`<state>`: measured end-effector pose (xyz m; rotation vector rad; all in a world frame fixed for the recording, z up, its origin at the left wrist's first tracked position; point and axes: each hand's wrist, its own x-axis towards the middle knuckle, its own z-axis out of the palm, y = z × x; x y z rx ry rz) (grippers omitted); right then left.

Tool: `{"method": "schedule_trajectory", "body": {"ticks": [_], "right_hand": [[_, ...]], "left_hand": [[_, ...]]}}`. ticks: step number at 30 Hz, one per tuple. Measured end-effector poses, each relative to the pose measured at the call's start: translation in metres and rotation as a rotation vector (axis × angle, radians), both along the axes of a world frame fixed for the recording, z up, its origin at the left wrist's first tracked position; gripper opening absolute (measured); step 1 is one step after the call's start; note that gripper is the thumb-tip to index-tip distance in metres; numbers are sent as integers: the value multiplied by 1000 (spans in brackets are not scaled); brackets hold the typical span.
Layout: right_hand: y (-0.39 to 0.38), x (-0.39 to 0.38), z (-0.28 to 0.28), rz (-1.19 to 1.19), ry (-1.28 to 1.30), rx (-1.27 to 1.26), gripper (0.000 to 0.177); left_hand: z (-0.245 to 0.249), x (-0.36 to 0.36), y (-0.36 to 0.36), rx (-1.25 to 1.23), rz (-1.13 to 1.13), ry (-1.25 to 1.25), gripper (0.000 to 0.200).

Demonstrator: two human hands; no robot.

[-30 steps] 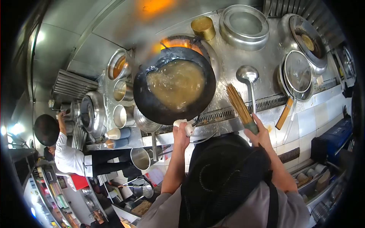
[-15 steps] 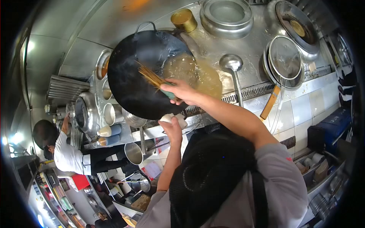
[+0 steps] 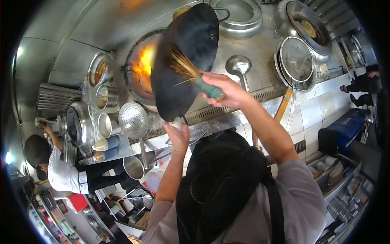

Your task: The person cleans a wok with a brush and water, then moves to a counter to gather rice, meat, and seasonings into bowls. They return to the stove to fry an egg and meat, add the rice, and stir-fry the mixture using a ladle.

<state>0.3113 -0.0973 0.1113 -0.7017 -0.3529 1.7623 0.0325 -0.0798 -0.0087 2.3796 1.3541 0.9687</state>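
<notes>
A black wok (image 3: pixel 174 87) is tipped steeply on its side, its hollow facing right, beside a burner (image 3: pixel 134 87) with orange flames. My left hand (image 3: pixel 178 136) is closed round the near edge of the wok with a white cloth (image 3: pixel 176 123) between. In my right hand (image 3: pixel 227 90) is a bamboo wok brush (image 3: pixel 189 69), gripped by its green-wrapped handle. The bristles reach into the wok's hollow. The wok's far loop handle (image 3: pixel 223 15) points toward the back of the steel range.
A ladle (image 3: pixel 239 65) lies on the range right of the wok. Strainers (image 3: pixel 297 59) rest over a bowl farther right. Left of the burner stand a perforated skimmer (image 3: pixel 133 120), metal pots (image 3: pixel 107 97) and squeeze bottles (image 3: pixel 106 143). Another person (image 3: pixel 61 166) works at the far left.
The wok has come up off the burner and tipped over to the right, baring the flames. The water in it has gone. My right hand and the brush have moved right.
</notes>
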Motion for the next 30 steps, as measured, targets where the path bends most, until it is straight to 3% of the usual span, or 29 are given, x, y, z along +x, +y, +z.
{"method": "schedule_trajectory", "body": {"ticks": [4, 6, 8, 9, 10, 11, 12, 15, 16, 18, 20, 23, 24, 25, 27, 28, 30], "right_hand": [[1, -65, -7, 52, -680, 82, 71], [-9, -102, -87, -209, -1266, 569, 70], [-28, -81, -79, 235, -1606, 267, 66], [-28, -65, -79, 428, -1792, 57, 62], [-17, -37, -107, 467, -1928, -60, 64], [-4, 0, -107, 492, -2039, -106, 67], [7, 24, -105, 248, -2275, -39, 68], [52, 66, -47, -75, -2429, 35, 62], [60, 74, -27, -292, -2417, 126, 60], [63, 72, 33, -665, -2253, 214, 58], [55, 66, 96, -924, -2146, 519, 62], [22, 13, 183, -1048, -2010, 425, 62], [9, 22, 193, -1030, -2137, 461, 62], [3, 6, 202, -1055, -1961, 408, 64], [-11, -5, 196, -1073, -1973, 392, 71], [-17, -7, 178, -1053, -2004, 398, 72], [-30, -21, 114, -983, -2308, 380, 75]], "left_hand": [[9, -8, 15, -36, 18, -10, 63], [17, -11, 22, -187, 83, -177, 67], [13, -19, 33, -183, 107, -264, 57], [11, -27, 36, -334, 132, -376, 50], [9, -33, 38, -489, 157, -485, 43], [6, -34, 40, -489, 166, -535, 33], [1, -36, 43, -497, 166, -551, 33], [-16, -40, 63, -626, 212, -784, 28], [-16, -41, 70, -626, 221, -799, 28], [-15, -43, 83, -856, 222, -990, 25], [-15, -41, 100, -953, 254, -1038, 23], [-14, -41, 120, -1139, 261, -1119, 21], [-19, -37, 119, -1135, 243, -1105, 21], [-23, -37, 118, -1132, 230, -1089, 21], [-13, -44, 121, -1247, 163, -1175, 21], [-6, -47, 123, -1364, 76, -1248, 21], [-4, -52, 126, -1433, 91, -1286, 21]]}}
